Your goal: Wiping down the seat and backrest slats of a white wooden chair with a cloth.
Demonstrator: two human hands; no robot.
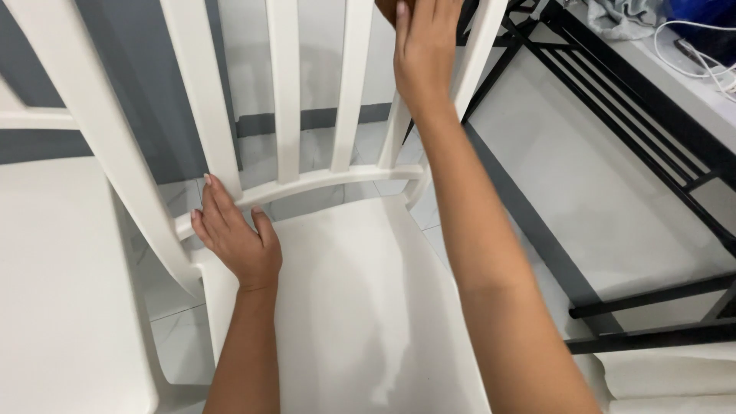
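Item: white chair (pixel 360 307), slatted back, seen from above; the seat runs from the left hand toward the viewer.
Left hand (pixel 234 238): palm down, fingers together and laid flat over the curved lower rail (pixel 322 182) of the chair back, thumb resting on the rear edge of the seat. Nothing closed inside it; a flat press rather than a clasp.
Right hand (pixel 424 46): raised well above the left, at the upper part of the right post (pixel 475 57) of the chair back. Fingers reach past the top of the view; a brown object (pixel 391 8) shows just at the fingertips, too cut off to tell what it is or whether the fingers close on it.
Slats (pixel 285 92): four upright, between the two hands.
Left of left hand: a second white chair (pixel 61 291), just beside the first.
Right of right arm: black metal rack (pixel 644 130); white cables (pixel 701 57) on a grey surface beyond it.
Below: pale tiled floor (pixel 184 337).
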